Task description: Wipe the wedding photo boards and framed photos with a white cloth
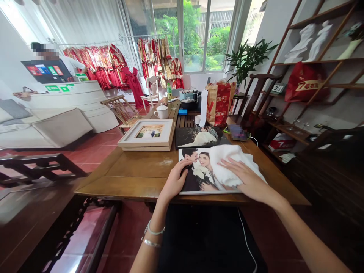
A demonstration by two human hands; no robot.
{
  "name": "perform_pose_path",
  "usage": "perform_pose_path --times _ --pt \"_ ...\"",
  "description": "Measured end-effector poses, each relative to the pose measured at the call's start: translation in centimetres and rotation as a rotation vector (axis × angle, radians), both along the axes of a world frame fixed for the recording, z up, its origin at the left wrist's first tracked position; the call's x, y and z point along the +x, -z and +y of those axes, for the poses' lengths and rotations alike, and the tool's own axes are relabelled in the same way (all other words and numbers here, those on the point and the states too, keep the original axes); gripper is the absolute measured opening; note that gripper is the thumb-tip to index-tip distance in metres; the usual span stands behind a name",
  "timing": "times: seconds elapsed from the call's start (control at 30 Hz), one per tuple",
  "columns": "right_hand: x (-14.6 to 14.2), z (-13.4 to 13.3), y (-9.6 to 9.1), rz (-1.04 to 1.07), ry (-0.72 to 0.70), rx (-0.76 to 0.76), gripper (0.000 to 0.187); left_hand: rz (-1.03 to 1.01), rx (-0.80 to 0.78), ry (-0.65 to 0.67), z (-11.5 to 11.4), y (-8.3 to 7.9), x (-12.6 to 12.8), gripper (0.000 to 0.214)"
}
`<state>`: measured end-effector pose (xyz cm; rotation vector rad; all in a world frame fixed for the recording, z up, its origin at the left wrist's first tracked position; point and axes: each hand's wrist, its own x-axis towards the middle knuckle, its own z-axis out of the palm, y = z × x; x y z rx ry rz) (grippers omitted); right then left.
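Observation:
A large wedding photo panel [190, 182] lies flat at the table's near edge, printed with a couple in dark and white clothes. My left hand [175, 178] rests on its left edge, fingers stretched out over the print. On the panel's right part my right hand [244, 178] lies with fingers spread on a white cloth [230, 155], pressing it against the surface. The cloth hides that side of the print. Just behind lies a second, darker photo panel [199, 137] showing a white gown. White picture frames [127, 138] are stacked to the left of it.
On the wooden table [125, 170] stand a white mug [162, 112], a blue box [182, 112] and a red-and-tan paper bag [220, 102]. A phone [238, 132] with a cable lies at right. A person [66, 64] is behind the white counter [76, 100].

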<state>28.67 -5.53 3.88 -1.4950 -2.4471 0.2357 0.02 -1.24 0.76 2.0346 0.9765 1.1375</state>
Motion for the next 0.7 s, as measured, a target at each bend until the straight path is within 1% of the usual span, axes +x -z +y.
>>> perform_pose_path --times 0.1,0.2,0.27,0.33,0.4,0.5,0.6,0.7 --pt "-0.1 4.2 -0.2 -0.012 0.081 -0.008 0.078 -0.002 0.001 0.01 0.0 0.0 0.0 0.036" --pt "-0.2 7.5 -0.6 -0.006 0.131 -0.006 0.072 -0.002 0.005 0.014 0.0 0.0 0.0 0.035" --pt "-0.3 8.9 -0.6 -0.006 0.158 -0.002 0.069 0.0 0.005 0.011 0.0 0.0 0.0 0.035" --pt "-0.4 9.4 -0.5 -0.008 0.179 0.008 0.068 -0.002 0.001 0.008 0.0 0.1 0.0 0.035" --pt "-0.5 9.0 -0.2 -0.01 0.187 0.028 0.069 -0.006 -0.004 0.007 0.0 0.1 0.0 0.035" --pt "-0.7 7.1 0.2 -0.015 0.183 0.058 0.069 -0.005 -0.004 0.009 0.0 0.0 0.0 0.035" --pt "-1.0 3.9 0.7 -0.027 0.167 0.098 0.072 -0.002 0.002 0.012 -0.1 0.0 0.0 0.035" --pt "-1.4 -0.4 1.1 -0.034 0.125 0.173 0.079 -0.004 0.0 0.001 -0.1 -0.1 0.1 0.035"
